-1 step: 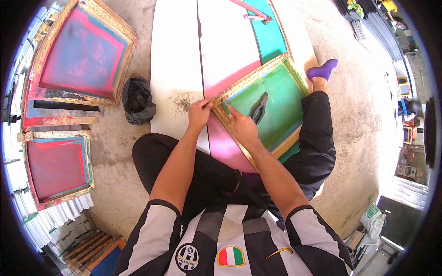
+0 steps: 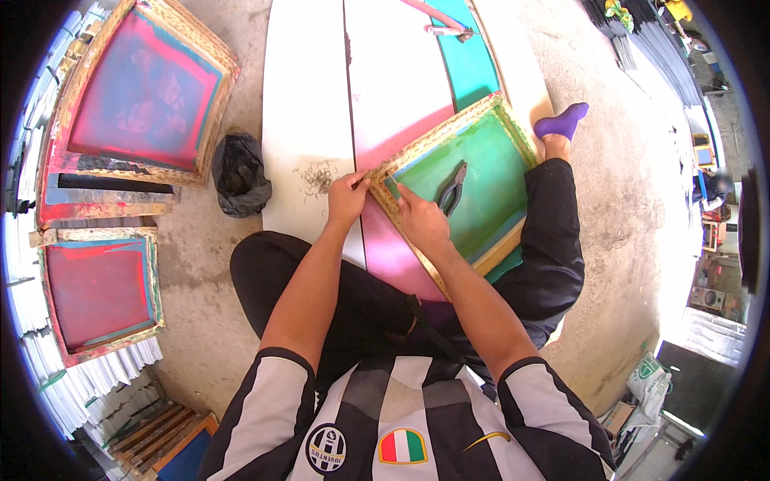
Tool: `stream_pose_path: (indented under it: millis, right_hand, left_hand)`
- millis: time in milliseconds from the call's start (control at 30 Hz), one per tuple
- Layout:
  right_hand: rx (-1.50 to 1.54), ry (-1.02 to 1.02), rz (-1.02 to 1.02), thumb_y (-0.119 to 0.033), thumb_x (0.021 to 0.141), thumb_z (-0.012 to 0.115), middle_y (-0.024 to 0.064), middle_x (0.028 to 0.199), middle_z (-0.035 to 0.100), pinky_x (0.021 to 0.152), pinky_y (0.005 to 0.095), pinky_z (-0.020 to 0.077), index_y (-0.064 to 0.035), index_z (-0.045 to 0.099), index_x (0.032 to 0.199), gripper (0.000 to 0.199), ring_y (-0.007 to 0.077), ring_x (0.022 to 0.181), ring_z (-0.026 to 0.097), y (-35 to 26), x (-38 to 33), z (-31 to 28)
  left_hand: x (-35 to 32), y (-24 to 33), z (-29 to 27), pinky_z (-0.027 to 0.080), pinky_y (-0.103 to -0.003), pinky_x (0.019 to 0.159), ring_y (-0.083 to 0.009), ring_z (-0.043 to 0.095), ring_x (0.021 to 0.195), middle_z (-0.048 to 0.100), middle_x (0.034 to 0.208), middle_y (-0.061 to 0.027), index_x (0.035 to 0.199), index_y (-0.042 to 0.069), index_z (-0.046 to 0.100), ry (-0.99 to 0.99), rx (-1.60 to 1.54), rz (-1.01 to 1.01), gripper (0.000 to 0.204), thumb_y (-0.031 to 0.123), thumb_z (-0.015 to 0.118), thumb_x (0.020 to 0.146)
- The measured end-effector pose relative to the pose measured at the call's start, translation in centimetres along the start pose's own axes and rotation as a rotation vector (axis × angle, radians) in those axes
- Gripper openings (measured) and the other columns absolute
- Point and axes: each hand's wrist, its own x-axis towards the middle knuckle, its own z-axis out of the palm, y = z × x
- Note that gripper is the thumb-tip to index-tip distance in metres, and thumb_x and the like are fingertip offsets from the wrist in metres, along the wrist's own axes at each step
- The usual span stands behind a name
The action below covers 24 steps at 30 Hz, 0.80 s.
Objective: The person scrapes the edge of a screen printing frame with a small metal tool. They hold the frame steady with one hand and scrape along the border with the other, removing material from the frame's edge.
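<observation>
A wooden screen frame (image 2: 437, 144) with green mesh lies tilted across my lap and the boards in front of me. Black pliers (image 2: 451, 188) rest on the mesh. My left hand (image 2: 346, 200) pinches the frame's nearest left corner with its fingertips. My right hand (image 2: 423, 224) lies over the frame's near rail, with the index finger stretched onto the mesh just inside that corner. A small heap of dark wiry bits (image 2: 319, 176) sits on the white board (image 2: 305, 96) beside my left hand.
Two more wooden frames with red screens lie on the concrete at left (image 2: 144, 88) (image 2: 100, 293). A black bag (image 2: 239, 172) sits next to the white board. A teal board (image 2: 473, 68) and a small tool (image 2: 449, 32) lie ahead. My purple-socked foot (image 2: 561, 122) is at right.
</observation>
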Motion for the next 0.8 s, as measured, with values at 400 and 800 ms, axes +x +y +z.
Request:
stream_pose_path:
  millis: [400,800]
  right_hand:
    - [0.136,0.028,-0.019,-0.027,0.101,0.053,0.0251,0.107,0.071,0.091,0.0532,0.0540,-0.0156,0.063,0.135,0.038,0.0440,0.101,0.068,-0.2,0.1,0.0]
    - [-0.282,-0.191,-0.017,-0.027,0.099,0.052,0.0270,0.101,0.072,0.083,0.0528,0.0582,-0.0010,0.061,0.124,0.037,0.0420,0.096,0.072,-6.1,1.1,-2.8]
  left_hand:
    - [0.0,0.2,0.0,0.053,-0.034,0.091,-0.0258,0.072,0.102,0.075,0.111,-0.0204,0.120,0.000,0.073,-0.009,-0.070,-0.025,0.032,0.015,0.070,0.091]
    - [0.4,-0.9,0.6,0.056,-0.035,0.084,-0.0255,0.074,0.091,0.076,0.103,-0.0201,0.118,0.001,0.073,0.006,-0.019,-0.032,0.032,0.016,0.071,0.090]
